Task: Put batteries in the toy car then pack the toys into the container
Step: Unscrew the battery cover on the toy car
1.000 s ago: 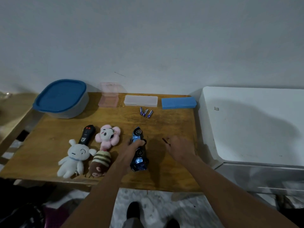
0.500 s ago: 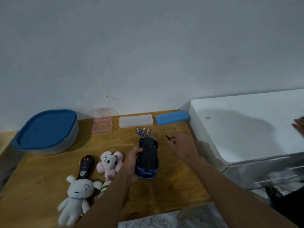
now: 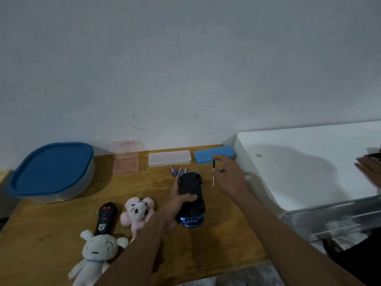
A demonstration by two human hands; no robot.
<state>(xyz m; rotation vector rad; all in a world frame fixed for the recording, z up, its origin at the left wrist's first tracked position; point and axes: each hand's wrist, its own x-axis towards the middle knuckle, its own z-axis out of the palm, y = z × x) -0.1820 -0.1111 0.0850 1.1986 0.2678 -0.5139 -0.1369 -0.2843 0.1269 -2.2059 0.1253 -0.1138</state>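
A blue toy car (image 3: 190, 200) lies upside down on the wooden table (image 3: 222, 240), black underside up. My left hand (image 3: 175, 205) grips it from the left, thumb across the underside. My right hand (image 3: 228, 178) hovers to the car's right and pinches a small screwdriver (image 3: 213, 172) held upright, tip down. Three batteries (image 3: 178, 170) lie just beyond the car. A container with a blue lid (image 3: 51, 172) stands at the far left. A black remote (image 3: 105, 218), a pink plush (image 3: 137, 212) and a white plush (image 3: 97, 252) lie near the front left.
A pink clear box (image 3: 125, 156), a clear flat case (image 3: 169, 158) and a blue case (image 3: 214, 154) line the table's back edge. A white appliance (image 3: 309, 162) stands to the right. Another person's hand (image 3: 370, 170) shows at the right edge.
My right hand has lifted the screwdriver and turned it upright beside the car. My left hand still grips the upturned car. The view has tilted up slightly.
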